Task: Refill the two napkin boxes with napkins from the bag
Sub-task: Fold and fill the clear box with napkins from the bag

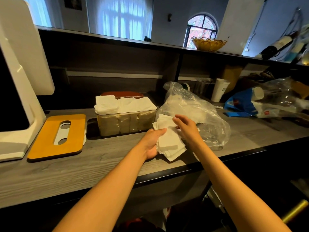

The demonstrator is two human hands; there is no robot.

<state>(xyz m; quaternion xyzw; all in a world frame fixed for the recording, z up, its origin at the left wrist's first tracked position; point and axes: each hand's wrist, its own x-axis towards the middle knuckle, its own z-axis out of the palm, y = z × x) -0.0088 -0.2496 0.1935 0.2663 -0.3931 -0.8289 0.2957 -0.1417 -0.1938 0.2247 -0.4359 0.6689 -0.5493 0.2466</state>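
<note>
Loose napkins gathered just outside the bag

Left hand [153, 139] grips a fanned stack of white paper napkins [168, 139]; right hand [185, 127], fingers relaxed, rests on top, the clear plastic bag [197, 111] just beyond. The uneven stack could slip apart onto the desk [100, 161].

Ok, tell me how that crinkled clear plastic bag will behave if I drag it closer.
The crinkled clear plastic bag looks thin and slumped, so it will probably crumple rather than slide whole. It seems light, likely shifting easily. Its open mouth by the right hand could spill napkins.
</note>
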